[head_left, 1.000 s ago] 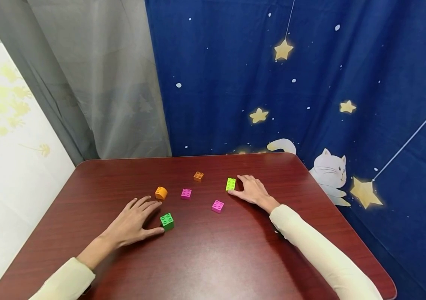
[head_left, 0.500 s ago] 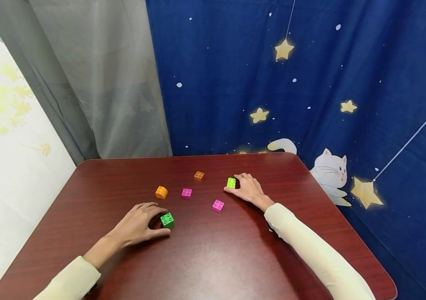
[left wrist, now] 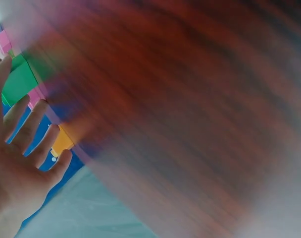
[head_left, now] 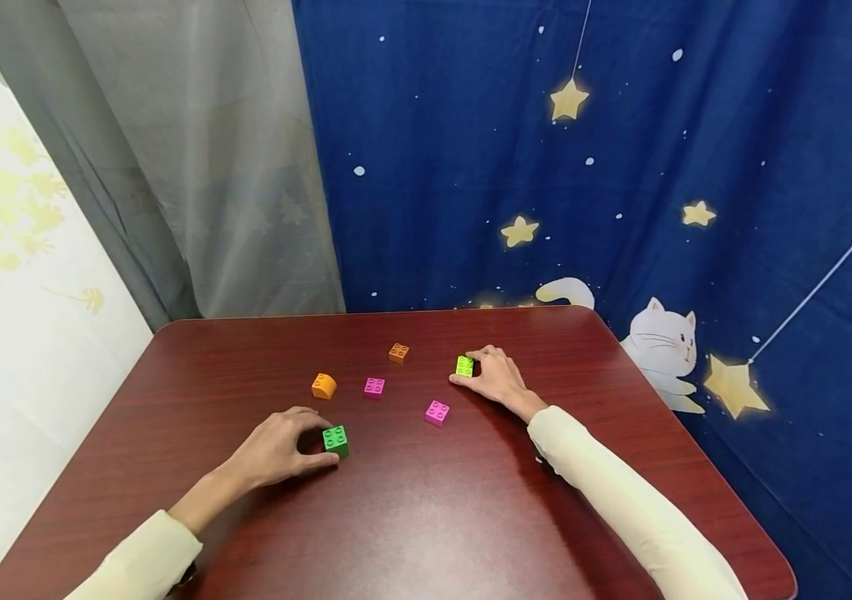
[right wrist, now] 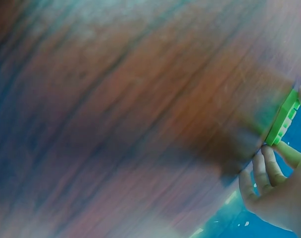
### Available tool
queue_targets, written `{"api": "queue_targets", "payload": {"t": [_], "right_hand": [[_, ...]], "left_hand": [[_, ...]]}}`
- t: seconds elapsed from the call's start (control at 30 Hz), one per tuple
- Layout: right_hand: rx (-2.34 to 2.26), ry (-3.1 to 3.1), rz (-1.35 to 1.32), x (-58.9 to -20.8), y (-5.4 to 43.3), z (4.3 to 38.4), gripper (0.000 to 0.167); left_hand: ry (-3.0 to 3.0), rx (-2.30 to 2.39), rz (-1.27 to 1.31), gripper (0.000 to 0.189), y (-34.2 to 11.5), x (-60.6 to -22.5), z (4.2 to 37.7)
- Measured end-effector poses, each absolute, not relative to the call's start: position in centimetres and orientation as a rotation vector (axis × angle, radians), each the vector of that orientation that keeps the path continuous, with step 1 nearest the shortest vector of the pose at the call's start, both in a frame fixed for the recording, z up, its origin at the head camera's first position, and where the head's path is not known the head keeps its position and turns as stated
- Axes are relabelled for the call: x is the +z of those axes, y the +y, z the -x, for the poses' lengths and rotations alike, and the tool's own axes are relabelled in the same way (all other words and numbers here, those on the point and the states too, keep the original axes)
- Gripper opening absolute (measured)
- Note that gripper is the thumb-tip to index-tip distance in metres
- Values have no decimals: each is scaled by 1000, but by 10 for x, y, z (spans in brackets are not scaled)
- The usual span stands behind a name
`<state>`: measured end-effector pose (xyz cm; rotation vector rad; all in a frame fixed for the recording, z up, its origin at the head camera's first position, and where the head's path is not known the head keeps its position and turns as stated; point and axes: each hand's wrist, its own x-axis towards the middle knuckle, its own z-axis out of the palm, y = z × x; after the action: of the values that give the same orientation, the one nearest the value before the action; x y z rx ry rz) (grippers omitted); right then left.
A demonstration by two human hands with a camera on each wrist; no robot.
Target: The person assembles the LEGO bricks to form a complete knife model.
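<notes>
On the table's left half, my left hand (head_left: 272, 448) pinches a green toy building brick (head_left: 335, 441) between thumb and fingers. The left wrist view has the same green brick (left wrist: 21, 82) between the thumb and the index finger, the other fingers spread. Farther right, my right hand (head_left: 497, 377) grips a lime-green building brick (head_left: 464, 366), thumb at its near end and fingers at its far end. In the right wrist view the lime brick (right wrist: 283, 119) sits with its studs facing the palm side. Both bricks appear to be on the tabletop.
Between the hands lie two pink bricks (head_left: 437, 412), a brown-orange brick (head_left: 398, 352) and a yellow-orange curved-top brick (head_left: 324, 386). They rest on the dark red wooden table (head_left: 411, 517). A blue starry curtain (head_left: 441, 150) hangs behind the far edge.
My left hand has moved right, its thumb and fingers closing around the green brick. My right hand has shifted slightly left and closed on the lime brick's ends. The other bricks stay put.
</notes>
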<state>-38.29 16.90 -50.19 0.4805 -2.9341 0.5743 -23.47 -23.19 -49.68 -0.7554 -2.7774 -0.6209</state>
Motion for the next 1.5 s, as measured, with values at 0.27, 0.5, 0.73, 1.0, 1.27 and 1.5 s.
{"api": "queue_targets", "payload": {"t": [0.27,0.5,0.73,1.0,1.27,1.5], "right_hand": [[700,-2937,-543,-501,177,384,76],[800,-2950,-651,-498,184,384,70],[873,-2924,-773,-499,190,386,63],[880,-2913,-832,-497,194,386,55],[915,-2915,-812,-494,196,385,61],[892,-2911,-744,-495,198,385,54]], "left_hand": [[-2867,-746,650,47,-236,-494,234],[-2893,-802,611,45,-235,-493,236],[-2902,-895,622,42,-233,-493,238],[-2915,-943,597,42,-232,-493,241],[-2908,-951,587,44,-231,-497,241],[-2888,-1009,600,42,-229,-496,240]]}}
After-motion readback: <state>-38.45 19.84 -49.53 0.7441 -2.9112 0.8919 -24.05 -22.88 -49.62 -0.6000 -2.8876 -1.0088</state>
